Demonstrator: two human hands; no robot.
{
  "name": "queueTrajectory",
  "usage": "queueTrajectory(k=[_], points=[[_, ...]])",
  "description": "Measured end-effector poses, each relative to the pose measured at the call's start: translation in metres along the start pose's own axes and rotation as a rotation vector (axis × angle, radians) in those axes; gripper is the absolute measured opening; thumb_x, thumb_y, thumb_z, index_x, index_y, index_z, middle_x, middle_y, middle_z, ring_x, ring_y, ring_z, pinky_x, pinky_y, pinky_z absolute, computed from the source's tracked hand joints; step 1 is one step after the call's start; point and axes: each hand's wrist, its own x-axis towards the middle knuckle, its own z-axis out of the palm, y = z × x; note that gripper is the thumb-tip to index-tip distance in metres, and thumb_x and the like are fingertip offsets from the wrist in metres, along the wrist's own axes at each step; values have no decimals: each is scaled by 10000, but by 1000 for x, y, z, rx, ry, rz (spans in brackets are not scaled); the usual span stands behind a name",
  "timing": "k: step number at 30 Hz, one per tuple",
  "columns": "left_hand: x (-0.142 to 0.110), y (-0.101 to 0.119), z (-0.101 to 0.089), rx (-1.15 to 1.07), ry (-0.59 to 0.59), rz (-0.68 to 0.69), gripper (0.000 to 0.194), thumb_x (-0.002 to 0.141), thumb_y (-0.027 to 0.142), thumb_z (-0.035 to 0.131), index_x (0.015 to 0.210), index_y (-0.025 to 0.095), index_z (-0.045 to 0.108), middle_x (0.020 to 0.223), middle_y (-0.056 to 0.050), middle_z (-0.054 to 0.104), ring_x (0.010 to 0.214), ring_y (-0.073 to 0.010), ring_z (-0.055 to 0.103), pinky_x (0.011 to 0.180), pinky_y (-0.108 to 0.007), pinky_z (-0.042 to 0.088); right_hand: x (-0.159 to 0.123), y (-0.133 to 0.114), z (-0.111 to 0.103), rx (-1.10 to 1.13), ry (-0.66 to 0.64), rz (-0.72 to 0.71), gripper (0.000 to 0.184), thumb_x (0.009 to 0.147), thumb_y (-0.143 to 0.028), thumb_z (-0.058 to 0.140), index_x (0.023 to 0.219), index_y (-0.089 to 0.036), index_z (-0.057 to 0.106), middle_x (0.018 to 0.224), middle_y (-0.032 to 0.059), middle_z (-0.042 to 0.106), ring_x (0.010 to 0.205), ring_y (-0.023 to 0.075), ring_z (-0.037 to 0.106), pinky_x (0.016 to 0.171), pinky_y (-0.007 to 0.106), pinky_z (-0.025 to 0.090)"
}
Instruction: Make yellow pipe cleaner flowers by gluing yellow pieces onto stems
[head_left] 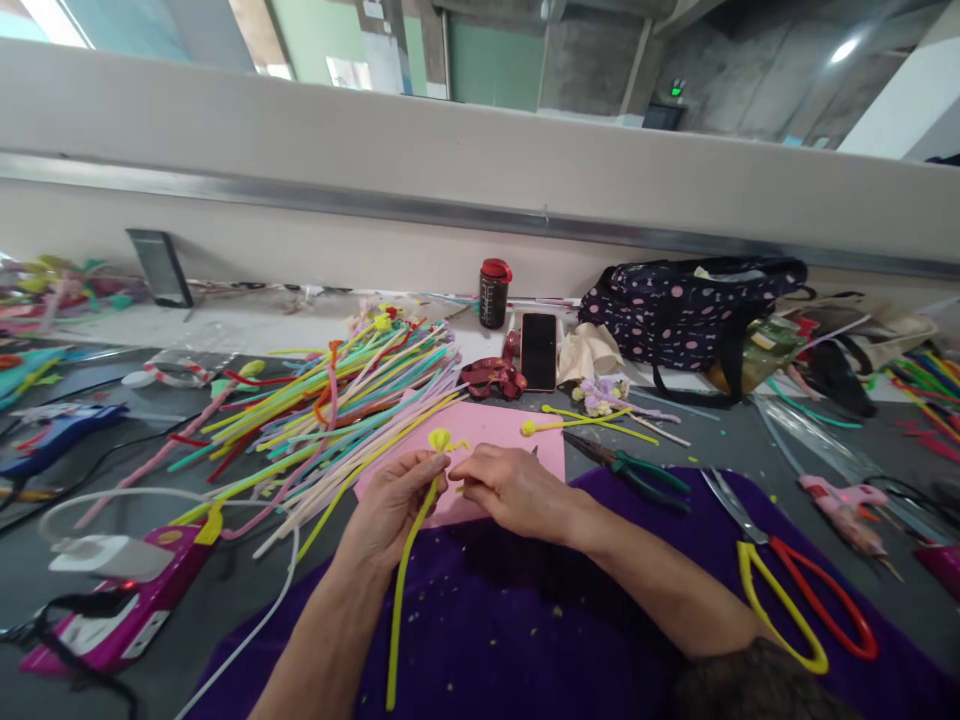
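My left hand (397,500) is closed around a yellow pipe cleaner (403,590). Its long end hangs down over the purple cloth (487,640), and a small yellow bundle (439,440) tops it above the fingertips. Just to the right, my right hand (517,492) is pinched close to that top. A thin curly yellow strand shows between the hands; what the right fingers grip is partly hidden. Under both hands lies a pink sheet (540,435). On its right edge rest finished-looking yellow stems with a round tip (529,428).
Many coloured pipe cleaners (330,400) are heaped to the left. Pliers (637,470), red-and-yellow scissors (787,580) and a pink glue gun (847,505) lie right. A power strip (142,600) with a white cable is at left. A phone (538,350), bottle (493,295) and bag (675,310) stand behind.
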Motion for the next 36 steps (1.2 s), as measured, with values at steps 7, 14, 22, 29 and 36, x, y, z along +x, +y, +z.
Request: queueTrajectory(k=[7,14,22,29,36], points=[[-1,-5,4,25,-1,-44,156,640,238,691,624,126,584,505,18,577,379,-27,435,375,-129,286,0,7,0,-109,18,118,96,817,-173,512,749,-172,579,765,13,624,702,125,571,632,210,378],[-2,-5,7,61,5,-43,180,613,257,709,638,123,591,511,11,583,390,-35,444,377,-132,293,0,4,0,-119,105,199,104,793,-229,546,707,-175,571,704,4,621,626,119,547,556,205,334],[-4,-9,5,81,-16,-5,190,641,286,685,648,125,583,516,4,572,375,-39,412,365,-152,257,-1,4,4,-14,233,226,132,787,-285,573,716,-175,586,669,0,603,613,123,539,567,214,370],[-4,-14,1,87,-48,77,216,672,316,657,619,119,585,514,-1,557,370,-34,367,371,-181,199,-4,5,-4,61,226,60,112,812,-222,548,836,-213,657,735,32,593,724,156,555,656,257,423],[-5,-15,1,7,-78,17,164,702,311,623,670,150,618,516,8,577,361,-35,375,375,-200,182,-4,9,-6,78,134,92,234,828,-114,460,944,-209,640,759,49,585,691,164,555,615,276,446]])
